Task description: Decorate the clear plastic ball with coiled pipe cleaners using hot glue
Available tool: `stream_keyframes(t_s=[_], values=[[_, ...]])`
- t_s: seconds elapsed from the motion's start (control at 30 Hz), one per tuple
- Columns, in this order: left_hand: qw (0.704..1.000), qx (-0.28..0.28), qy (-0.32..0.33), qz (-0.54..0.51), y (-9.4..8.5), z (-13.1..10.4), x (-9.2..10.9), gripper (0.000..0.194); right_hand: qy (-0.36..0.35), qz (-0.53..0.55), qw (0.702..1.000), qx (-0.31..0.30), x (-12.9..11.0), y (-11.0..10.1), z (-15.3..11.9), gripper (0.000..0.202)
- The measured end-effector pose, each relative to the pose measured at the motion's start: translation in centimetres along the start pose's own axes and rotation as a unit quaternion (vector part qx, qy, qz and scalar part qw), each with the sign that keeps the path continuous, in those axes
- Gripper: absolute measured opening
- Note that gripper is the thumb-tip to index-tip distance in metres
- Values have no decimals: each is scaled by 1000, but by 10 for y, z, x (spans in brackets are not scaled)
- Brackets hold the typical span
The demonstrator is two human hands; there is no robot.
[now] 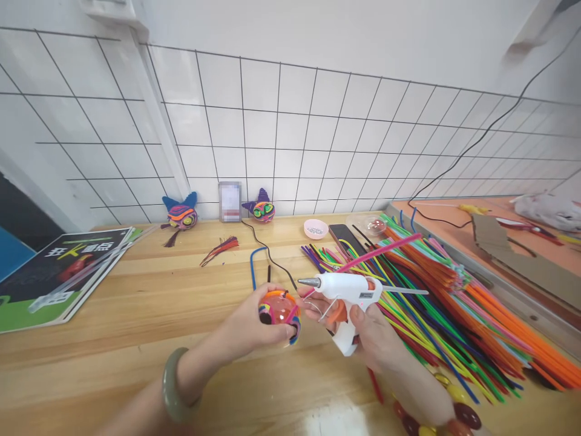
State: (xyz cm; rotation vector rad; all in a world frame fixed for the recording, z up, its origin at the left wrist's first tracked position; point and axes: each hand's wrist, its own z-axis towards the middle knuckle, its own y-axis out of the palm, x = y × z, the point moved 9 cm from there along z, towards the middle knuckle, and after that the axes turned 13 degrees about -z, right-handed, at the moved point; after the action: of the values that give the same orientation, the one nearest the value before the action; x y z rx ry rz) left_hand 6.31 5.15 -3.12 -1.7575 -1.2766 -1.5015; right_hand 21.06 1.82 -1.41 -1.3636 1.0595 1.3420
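Note:
My left hand [254, 318] grips a clear ball partly wrapped in colourful pipe cleaners [281, 310], thumb along its near side. Close to its right, my right hand [374, 333] is closed around the handle of a white glue gun [347, 286]. The gun's metal nozzle points left, over the ball's right side, and a glue stick [406, 291] juts from its back. A long pink pipe cleaner [385, 250] runs behind the gun toward the ball. Fingers of my right hand are near its lower end; whether they pinch it is hidden.
Piles of coloured pipe cleaners [454, 327] cover the right side. Behind stand a pink bowl of small beads [316, 229], a dark phone [347, 238], a propped-up phone [230, 203] and two finished cat-eared balls [181, 213]. A magazine [68, 266] lies left; a black cable [276, 257] crosses the table.

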Motion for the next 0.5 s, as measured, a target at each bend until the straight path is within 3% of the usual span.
stream_keyframes(t_s=[0.27, 0.5], values=[[999, -2, -43, 25, 14, -7, -7, 57, -9, 4, 999, -37, -10, 15, -3, 68], [996, 5, -33, -80, -1, 4, -13, 66, -69, 9, 997, 13, -22, -14, 1, 40]])
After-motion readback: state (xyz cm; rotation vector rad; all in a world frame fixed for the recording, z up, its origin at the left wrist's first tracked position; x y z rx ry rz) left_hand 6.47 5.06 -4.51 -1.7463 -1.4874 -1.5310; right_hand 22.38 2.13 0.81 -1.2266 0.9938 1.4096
